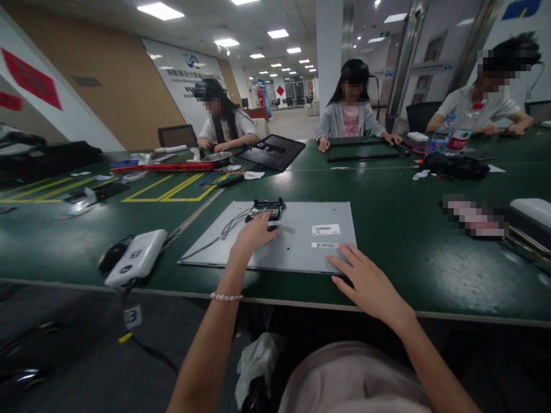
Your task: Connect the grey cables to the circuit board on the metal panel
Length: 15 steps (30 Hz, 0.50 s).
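Grey panel, where?
Flat near worktop's front edge, beneath both hands.
Grip?
Left hand half-curled at circuit board, can't tell if gripping. Right hand spread, empty, at panel's front-right corner.

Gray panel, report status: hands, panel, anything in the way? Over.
Left hand at black circuit-board unit; right hand spread by gray panel, near right corner. Panel flat on green table. Possible snag: gray cable across its left side.

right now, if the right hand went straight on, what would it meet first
Probably the lower white barcode label on the flat grey panel; how high the right hand sits is unclear.
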Each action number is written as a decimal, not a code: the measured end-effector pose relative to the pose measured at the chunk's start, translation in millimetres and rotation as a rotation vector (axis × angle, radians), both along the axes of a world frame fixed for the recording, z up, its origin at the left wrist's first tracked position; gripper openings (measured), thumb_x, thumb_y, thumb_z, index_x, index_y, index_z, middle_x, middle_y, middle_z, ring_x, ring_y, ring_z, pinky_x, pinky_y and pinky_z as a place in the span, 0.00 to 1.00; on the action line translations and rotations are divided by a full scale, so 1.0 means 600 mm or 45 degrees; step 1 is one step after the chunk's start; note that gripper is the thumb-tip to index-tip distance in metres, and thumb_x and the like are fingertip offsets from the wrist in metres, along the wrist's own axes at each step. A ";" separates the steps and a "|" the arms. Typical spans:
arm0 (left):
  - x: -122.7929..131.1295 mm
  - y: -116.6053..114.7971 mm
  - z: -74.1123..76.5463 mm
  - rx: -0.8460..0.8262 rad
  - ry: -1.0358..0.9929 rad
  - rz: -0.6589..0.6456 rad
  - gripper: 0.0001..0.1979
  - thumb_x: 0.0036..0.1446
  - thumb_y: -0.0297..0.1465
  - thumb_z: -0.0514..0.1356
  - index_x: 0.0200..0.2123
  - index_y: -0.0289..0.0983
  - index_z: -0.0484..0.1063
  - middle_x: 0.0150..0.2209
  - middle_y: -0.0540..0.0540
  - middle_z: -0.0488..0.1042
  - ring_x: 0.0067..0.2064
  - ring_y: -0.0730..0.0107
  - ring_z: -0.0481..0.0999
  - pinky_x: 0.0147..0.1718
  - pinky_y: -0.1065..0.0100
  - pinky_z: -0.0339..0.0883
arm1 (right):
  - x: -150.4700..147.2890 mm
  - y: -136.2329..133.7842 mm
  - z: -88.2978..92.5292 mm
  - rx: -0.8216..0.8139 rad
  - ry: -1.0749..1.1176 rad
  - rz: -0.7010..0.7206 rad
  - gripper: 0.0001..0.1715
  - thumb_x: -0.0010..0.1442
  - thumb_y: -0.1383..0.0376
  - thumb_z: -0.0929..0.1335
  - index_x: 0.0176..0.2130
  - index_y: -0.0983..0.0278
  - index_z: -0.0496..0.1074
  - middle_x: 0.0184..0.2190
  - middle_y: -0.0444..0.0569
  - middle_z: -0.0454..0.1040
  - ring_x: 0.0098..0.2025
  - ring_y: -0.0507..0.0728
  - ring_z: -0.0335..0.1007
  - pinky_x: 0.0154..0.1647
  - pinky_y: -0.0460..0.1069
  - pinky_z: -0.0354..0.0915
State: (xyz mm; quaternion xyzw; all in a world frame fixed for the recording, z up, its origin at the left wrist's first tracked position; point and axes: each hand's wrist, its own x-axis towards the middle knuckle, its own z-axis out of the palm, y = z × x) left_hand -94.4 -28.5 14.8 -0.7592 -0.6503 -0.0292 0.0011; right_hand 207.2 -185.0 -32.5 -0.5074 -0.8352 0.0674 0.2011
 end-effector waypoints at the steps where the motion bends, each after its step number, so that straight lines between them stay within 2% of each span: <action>1: -0.004 0.005 0.000 -0.003 0.020 0.012 0.28 0.58 0.40 0.58 0.59 0.35 0.61 0.58 0.35 0.68 0.56 0.52 0.71 0.53 0.61 0.65 | 0.000 0.000 -0.001 0.000 -0.002 0.002 0.28 0.68 0.56 0.61 0.63 0.59 0.64 0.68 0.56 0.54 0.70 0.65 0.46 0.67 0.61 0.52; 4: -0.009 0.011 -0.001 0.003 0.039 0.031 0.28 0.59 0.40 0.57 0.60 0.35 0.60 0.56 0.36 0.70 0.56 0.53 0.72 0.52 0.61 0.65 | 0.000 0.000 -0.001 0.000 -0.012 0.005 0.28 0.68 0.56 0.62 0.64 0.59 0.64 0.69 0.56 0.54 0.70 0.65 0.45 0.67 0.61 0.52; 8: -0.004 0.001 -0.001 0.037 0.035 0.054 0.26 0.60 0.40 0.56 0.59 0.37 0.62 0.55 0.37 0.71 0.54 0.55 0.73 0.50 0.62 0.66 | 0.000 -0.001 0.001 0.008 -0.005 0.000 0.28 0.68 0.56 0.62 0.63 0.59 0.64 0.68 0.56 0.55 0.70 0.65 0.46 0.67 0.61 0.52; 12: 0.019 -0.017 0.004 0.131 0.070 0.129 0.22 0.62 0.40 0.53 0.56 0.37 0.65 0.50 0.37 0.74 0.51 0.55 0.75 0.47 0.63 0.68 | 0.000 -0.003 0.003 0.020 -0.008 0.005 0.27 0.68 0.56 0.62 0.63 0.59 0.64 0.68 0.56 0.55 0.70 0.65 0.46 0.67 0.61 0.53; 15: 0.047 -0.029 0.008 0.177 0.164 0.222 0.19 0.64 0.37 0.52 0.53 0.34 0.69 0.45 0.35 0.77 0.46 0.51 0.77 0.42 0.60 0.70 | 0.000 -0.003 0.002 0.026 -0.021 0.004 0.27 0.68 0.56 0.62 0.63 0.60 0.64 0.68 0.57 0.55 0.70 0.65 0.47 0.67 0.61 0.53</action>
